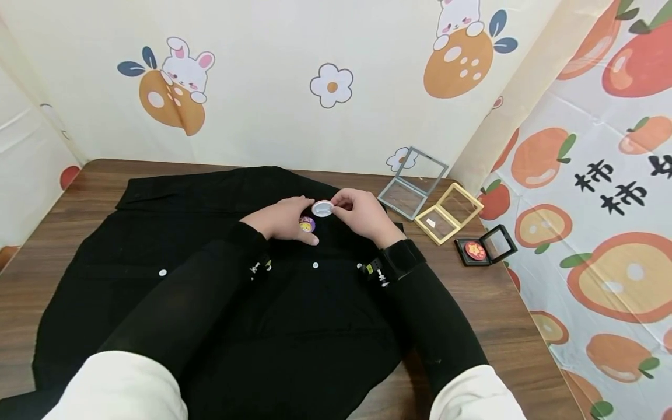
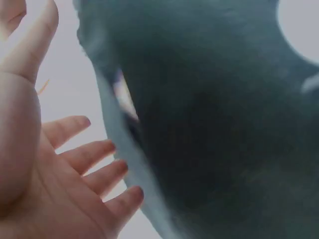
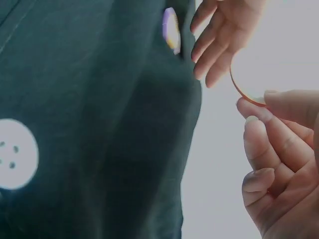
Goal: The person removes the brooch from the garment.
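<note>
A black button-up garment (image 1: pixel 210 280) with white buttons lies spread over the table. My right hand (image 1: pixel 359 214) pinches the edge of a round pin badge (image 1: pixel 322 208) between thumb and fingers, its silvery back turned up in the head view. In the right wrist view, the badge (image 3: pixel 241 92) shows as a thin orange rim against a bright background. My left hand (image 1: pixel 284 219) holds nothing, its fingers spread and lightly bent. Between left thumb and fingers, a purple badge with a yellow figure (image 1: pixel 307 224) sits on the black cloth.
On the wooden tabletop (image 1: pixel 472 303) to the right stand three opened clear-window frames: a grey one (image 1: pixel 415 184), a yellow one (image 1: pixel 450 213) and a black one (image 1: pixel 487 245) bearing a red badge with a star. A patterned curtain (image 1: pixel 262 87) hangs behind the table.
</note>
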Tool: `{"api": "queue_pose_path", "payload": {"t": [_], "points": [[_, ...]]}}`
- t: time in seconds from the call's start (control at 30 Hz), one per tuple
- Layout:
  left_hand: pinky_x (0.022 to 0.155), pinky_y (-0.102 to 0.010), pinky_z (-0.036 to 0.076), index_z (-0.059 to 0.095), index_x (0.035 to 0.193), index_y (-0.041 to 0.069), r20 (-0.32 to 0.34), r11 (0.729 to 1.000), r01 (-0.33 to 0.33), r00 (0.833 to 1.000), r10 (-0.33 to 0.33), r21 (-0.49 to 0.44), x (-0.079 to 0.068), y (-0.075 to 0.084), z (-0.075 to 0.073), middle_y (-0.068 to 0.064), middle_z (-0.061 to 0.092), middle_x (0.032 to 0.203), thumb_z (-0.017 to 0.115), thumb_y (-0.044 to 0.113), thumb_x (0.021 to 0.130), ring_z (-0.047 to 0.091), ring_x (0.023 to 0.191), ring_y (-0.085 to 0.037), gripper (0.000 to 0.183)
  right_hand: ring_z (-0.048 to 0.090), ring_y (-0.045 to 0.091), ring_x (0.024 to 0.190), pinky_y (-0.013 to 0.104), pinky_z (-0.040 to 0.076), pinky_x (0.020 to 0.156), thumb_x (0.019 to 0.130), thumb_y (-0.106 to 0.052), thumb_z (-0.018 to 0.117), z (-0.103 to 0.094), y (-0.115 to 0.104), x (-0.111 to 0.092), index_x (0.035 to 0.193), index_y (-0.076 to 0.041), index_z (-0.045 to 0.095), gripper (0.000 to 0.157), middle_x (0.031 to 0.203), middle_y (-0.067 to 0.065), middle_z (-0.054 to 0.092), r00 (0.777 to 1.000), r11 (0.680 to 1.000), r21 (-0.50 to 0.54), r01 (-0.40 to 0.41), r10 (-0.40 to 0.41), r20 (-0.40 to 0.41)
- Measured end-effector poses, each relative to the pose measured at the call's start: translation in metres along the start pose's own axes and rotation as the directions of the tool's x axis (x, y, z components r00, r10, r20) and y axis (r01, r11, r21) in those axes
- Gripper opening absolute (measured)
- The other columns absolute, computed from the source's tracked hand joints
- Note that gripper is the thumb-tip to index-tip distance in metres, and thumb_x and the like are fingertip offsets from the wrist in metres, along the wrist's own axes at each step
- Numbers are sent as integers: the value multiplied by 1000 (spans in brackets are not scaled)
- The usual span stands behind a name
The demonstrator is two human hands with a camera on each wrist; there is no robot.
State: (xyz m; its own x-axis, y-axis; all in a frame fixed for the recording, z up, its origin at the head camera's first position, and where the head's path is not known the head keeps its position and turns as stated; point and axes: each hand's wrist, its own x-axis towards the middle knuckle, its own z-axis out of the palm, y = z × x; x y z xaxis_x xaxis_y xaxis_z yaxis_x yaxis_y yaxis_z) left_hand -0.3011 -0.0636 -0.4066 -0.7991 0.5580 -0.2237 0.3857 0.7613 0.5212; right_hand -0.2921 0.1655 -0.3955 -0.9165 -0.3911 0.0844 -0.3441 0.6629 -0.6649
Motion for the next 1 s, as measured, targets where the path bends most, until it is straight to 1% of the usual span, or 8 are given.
{"api": "queue_pose_path", "payload": {"t": [0.1, 0.2, 0.3, 0.43, 0.53, 0.67, 0.9, 1.0], "points": [[119, -48, 30, 38, 157, 1, -46, 997, -49, 998, 47, -58, -12, 2, -10, -19, 39, 159, 80, 43, 90, 37, 146, -32, 89, 65, 15, 84, 37, 52, 77, 101, -19, 69, -3, -9, -8, 104, -15, 73, 6, 96, -2, 73, 999, 999, -8, 42, -42, -2], [113, -48, 38, 52, 148, 4, -134, 990, -84, 989, 69, -111, -28, 8, -16, -14, 53, 148, 74, 38, 96, 48, 137, -28, 66, 64, 14, 79, 36, 52, 73, 102, -18, 69, -5, -18, -17, 103, -15, 73, 5, 95, -1, 73, 996, 996, -6, 86, -85, 4], [99, -45, 49, 65, 129, 7, -223, 975, -130, 971, 88, -179, -43, 15, -17, -8, 67, 123, 71, 30, 99, 62, 115, -23, 38, 64, 12, 77, 36, 52, 71, 102, -18, 69, -6, -28, -26, 103, -15, 73, 5, 94, -1, 74, 991, 992, -2, 130, -130, 12], [80, -38, 52, 71, 109, 12, -294, 960, -174, 950, 105, -218, -59, 24, -14, 0, 69, 97, 68, 25, 101, 63, 88, -17, 15, 64, 10, 79, 34, 53, 73, 102, -16, 68, -7, -40, -36, 104, -14, 73, 6, 94, 0, 73, 983, 983, 12, 182, -183, 22], [74, -36, 51, 71, 101, 15, -338, 958, -190, 935, 109, -216, -69, 29, -10, 2, 67, 90, 68, 25, 101, 61, 81, -17, 11, 65, 9, 81, 33, 54, 74, 101, -16, 69, -8, -48, -42, 104, -14, 74, 6, 93, -3, 73, 976, 977, 21, 214, -214, 34], [70, -36, 50, 71, 95, 15, -381, 952, -208, 918, 111, -223, -80, 34, -6, 2, 65, 86, 70, 23, 100, 59, 76, -17, 8, 65, 6, 81, 32, 54, 73, 101, -16, 69, -8, -56, -49, 104, -14, 75, 6, 93, -7, 72, 969, 971, 9, 239, -240, 56], [67, -34, 50, 70, 91, 17, -414, 947, -259, 895, 163, -188, -93, 34, 1, 4, 63, 85, 70, 20, 99, 57, 74, -14, 9, 62, 5, 79, 30, 53, 71, 102, -14, 68, -8, -64, -57, 106, -16, 76, 9, 93, -9, 71, 957, 961, 1, 278, -277, 87], [67, -34, 51, 69, 89, 17, -418, 944, -269, 892, 170, -190, -98, 36, 2, 5, 63, 84, 71, 19, 98, 58, 74, -13, 9, 62, 5, 79, 29, 54, 71, 101, -13, 68, -8, -64, -58, 107, -15, 77, 10, 95, -10, 70, 950, 954, 4, 299, -298, 87]]}}
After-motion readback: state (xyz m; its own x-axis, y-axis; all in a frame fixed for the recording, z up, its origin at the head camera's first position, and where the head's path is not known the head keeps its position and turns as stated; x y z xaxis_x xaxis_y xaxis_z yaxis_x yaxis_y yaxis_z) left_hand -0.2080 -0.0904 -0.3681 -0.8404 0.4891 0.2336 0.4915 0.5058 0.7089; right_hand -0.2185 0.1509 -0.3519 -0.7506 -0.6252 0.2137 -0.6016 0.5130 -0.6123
